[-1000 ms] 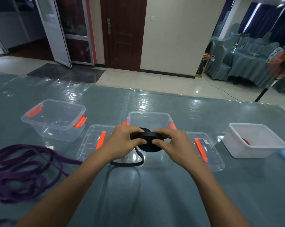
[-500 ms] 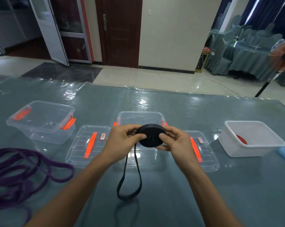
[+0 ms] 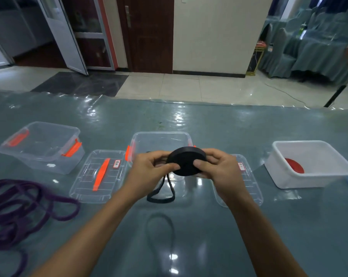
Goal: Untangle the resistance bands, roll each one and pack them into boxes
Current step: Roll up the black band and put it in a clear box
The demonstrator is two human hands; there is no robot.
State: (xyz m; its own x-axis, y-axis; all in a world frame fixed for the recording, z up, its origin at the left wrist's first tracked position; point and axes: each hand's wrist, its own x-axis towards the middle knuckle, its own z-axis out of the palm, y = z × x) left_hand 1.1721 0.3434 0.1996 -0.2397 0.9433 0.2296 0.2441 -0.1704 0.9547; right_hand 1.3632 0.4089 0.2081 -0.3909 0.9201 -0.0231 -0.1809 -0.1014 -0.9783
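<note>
Both the left hand point(image 3: 149, 170) and the right hand point(image 3: 219, 172) curl their fingers point(image 3: 170, 166) round the black band roll point(image 3: 186, 163); its loose loop point(image 3: 161, 193) hangs below them.

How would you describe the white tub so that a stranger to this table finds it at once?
On the grey-green table, follow the row of containers to its right end, beyond the right hand. The white tub stands there. Unlike the clear middle box and clear left box, it is opaque, without orange latches, and holds something red.
</note>
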